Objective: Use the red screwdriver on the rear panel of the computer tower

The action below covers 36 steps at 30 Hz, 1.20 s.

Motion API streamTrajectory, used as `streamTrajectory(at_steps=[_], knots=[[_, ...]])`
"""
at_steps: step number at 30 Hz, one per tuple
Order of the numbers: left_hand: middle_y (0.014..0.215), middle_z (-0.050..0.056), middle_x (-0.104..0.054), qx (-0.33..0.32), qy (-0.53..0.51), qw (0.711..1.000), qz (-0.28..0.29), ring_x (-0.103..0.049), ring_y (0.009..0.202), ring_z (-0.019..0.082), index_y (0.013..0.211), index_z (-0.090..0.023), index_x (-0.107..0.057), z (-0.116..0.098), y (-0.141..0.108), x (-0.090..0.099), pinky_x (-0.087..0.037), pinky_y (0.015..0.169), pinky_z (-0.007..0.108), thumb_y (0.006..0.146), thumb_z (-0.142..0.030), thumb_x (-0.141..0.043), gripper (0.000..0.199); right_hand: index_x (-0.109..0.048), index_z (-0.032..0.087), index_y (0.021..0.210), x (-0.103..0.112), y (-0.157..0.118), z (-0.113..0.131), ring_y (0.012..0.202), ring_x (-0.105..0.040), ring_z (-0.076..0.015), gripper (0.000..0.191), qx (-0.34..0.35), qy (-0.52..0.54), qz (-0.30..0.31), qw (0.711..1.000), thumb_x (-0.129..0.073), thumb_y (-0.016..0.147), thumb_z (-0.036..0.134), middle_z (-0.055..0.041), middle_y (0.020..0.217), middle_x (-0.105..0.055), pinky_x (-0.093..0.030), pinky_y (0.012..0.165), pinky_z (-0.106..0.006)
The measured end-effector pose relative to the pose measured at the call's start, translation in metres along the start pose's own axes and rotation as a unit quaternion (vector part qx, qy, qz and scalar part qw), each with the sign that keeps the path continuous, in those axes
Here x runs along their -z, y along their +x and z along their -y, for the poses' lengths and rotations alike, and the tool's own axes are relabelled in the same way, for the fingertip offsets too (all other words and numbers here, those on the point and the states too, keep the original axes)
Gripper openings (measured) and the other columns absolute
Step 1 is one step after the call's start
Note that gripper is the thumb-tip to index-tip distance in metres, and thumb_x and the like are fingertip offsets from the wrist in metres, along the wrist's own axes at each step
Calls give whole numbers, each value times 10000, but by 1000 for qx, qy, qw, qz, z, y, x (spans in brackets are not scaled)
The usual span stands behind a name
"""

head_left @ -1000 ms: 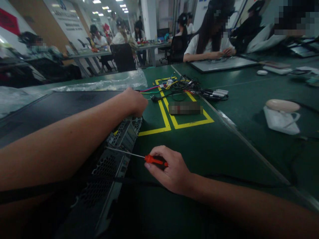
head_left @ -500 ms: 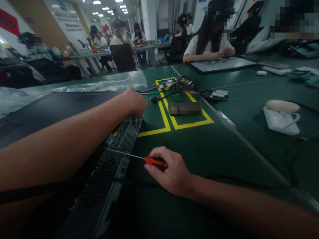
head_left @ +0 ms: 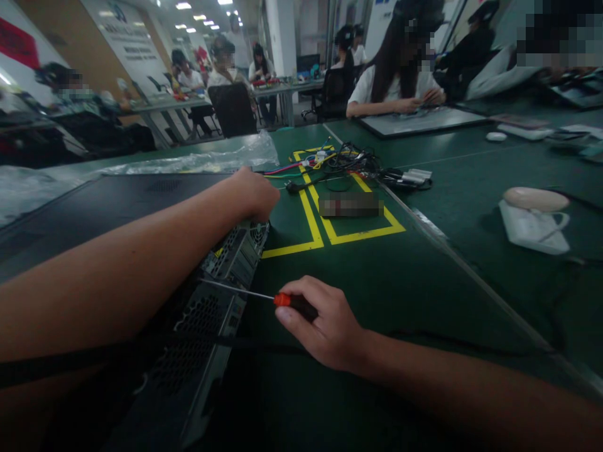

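A dark computer case (head_left: 198, 326) lies on the left, its perforated metal back panel turned toward the right. My right hand (head_left: 325, 320) is closed around the red and black handle of a screwdriver (head_left: 281, 299). The long thin shaft points left, and its tip reaches the case's back panel near the middle. My left hand (head_left: 257, 194) rests at the far back corner of the case, above a round fan grille (head_left: 259, 232). Its fingers are bent down out of sight, so their grip is hidden.
Beyond the case lie clear plastic wrap (head_left: 226, 154) and a tangle of cables (head_left: 348, 160). Yellow tape (head_left: 367, 235) marks the green table. A white cup-like object (head_left: 534, 226) stands right. A dark strap crosses low in front. Across the table a person (head_left: 396, 81) works over a flat panel.
The screwdriver handle has turned in my right hand, showing a different side of its red and black pattern. My thumb has shifted slightly. My left hand stays where it was.
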State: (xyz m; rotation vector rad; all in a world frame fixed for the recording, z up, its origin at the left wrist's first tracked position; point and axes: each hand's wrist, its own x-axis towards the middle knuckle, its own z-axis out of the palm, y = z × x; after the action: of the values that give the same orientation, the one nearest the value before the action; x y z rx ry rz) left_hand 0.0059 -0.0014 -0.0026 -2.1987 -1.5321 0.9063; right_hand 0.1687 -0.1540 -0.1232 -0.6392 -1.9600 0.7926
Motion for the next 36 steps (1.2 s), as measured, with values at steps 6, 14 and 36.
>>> streamTrajectory(at_steps=[6,14,36], knots=[[1215,185,-729,-10,-1,1000,6,-651,1121,364,1181,-189,-750,-1,-2,2,-465,967,551,820,-239,-555,413,-616,181,1081,-1,-2,1,711,-604,-143,176,-9,20,-13,1000,-634,940,285,-24,860,-651,-485,649,-255],[1214,171,-731,-4,-32,999,-2,-639,1132,369,1163,-223,-762,1,-1,0,-446,971,543,781,-226,-599,415,-582,203,969,-2,1,0,660,-573,-123,135,7,12,-20,1000,-680,876,200,3,825,-637,-489,642,-247],[1208,161,-734,-13,11,1000,6,-640,1111,336,1190,-223,-743,0,-2,2,-453,947,501,800,-267,-557,434,-585,196,980,-2,0,3,632,-557,-120,136,-30,25,-19,999,-680,891,237,5,798,-628,-456,582,-237]])
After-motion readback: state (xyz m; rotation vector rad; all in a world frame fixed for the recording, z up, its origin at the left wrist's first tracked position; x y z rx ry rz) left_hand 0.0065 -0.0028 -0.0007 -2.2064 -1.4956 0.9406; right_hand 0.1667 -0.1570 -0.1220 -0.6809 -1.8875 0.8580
